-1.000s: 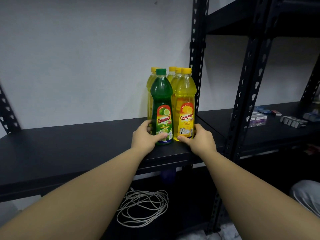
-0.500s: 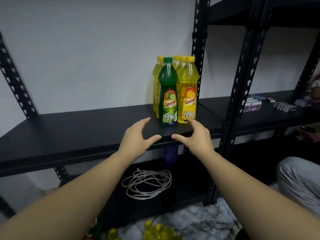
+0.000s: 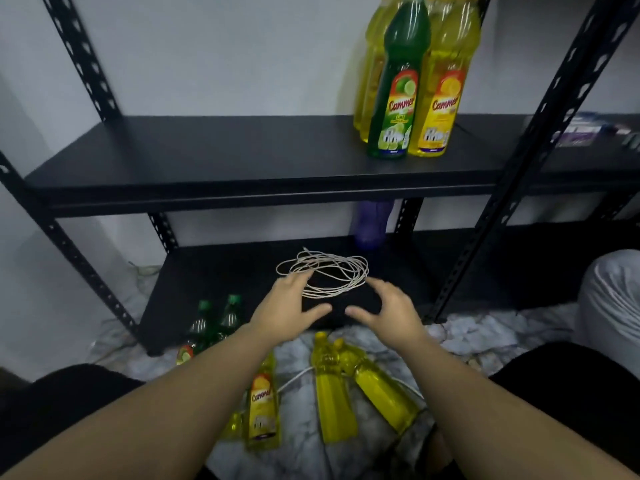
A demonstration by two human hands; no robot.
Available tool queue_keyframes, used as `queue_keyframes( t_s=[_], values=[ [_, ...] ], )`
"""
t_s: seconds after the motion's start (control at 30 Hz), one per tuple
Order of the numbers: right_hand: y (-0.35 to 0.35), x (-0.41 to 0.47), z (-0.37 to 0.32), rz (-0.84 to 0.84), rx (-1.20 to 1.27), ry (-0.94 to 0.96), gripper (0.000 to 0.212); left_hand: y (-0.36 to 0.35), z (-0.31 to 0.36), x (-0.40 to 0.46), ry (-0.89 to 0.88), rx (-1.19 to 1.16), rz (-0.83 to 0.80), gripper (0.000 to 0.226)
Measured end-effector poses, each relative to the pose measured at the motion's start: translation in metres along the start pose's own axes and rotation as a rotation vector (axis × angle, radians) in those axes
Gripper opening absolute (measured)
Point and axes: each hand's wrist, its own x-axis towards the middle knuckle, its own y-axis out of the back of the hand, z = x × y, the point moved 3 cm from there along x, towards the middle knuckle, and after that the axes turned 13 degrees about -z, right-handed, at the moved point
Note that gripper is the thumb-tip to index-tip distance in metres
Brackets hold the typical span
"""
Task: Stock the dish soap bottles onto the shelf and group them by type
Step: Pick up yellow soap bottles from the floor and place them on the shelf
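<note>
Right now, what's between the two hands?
In the head view, the gap between left hand and right hand shows bare black lower shelf; the cord coil lies just beyond.

The lone head camera looks forward and down, close on the black shelf (image 3: 242,157) and floor.

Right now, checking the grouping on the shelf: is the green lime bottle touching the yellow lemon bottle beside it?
Touching. The head view shows the green lime bottle pressed side by side against the yellow lemon bottle, no gap.

Bare shelf (image 3: 207,150) left of bottles (image 3: 412,98)
</note>
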Motion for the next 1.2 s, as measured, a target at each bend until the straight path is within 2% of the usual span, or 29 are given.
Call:
queue_keyframes(
  t_s=[0.17, 0.53, 0.7, 0.93, 1.2],
  values=[
    [-0.033, 0.004, 0.041, -0.192, -0.059, -0.107, 0.090, -0.059, -0.036, 0.007, 0.108, -0.022, -0.255, 0.098],
    [-0.104, 0.044, 0.125, -0.326, 0.033, -0.338, 0.089, -0.165, -0.088, 0.054, 0.263, -0.098, -0.394, 0.099],
    [-0.144, 0.064, 0.158, -0.393, 0.057, -0.416, 0.091, -0.214, -0.116, 0.072, 0.400, -0.186, -0.466, 0.105],
    [-0.178, 0.080, 0.189, -0.482, 0.077, -0.424, 0.084, -0.267, -0.138, 0.093, 0.488, -0.376, -0.447, 0.108],
    [-0.183, 0.080, 0.197, -0.480, 0.084, -0.390, 0.090, -0.276, -0.146, 0.095, 0.553, -0.645, -0.270, 0.088]
  ],
)
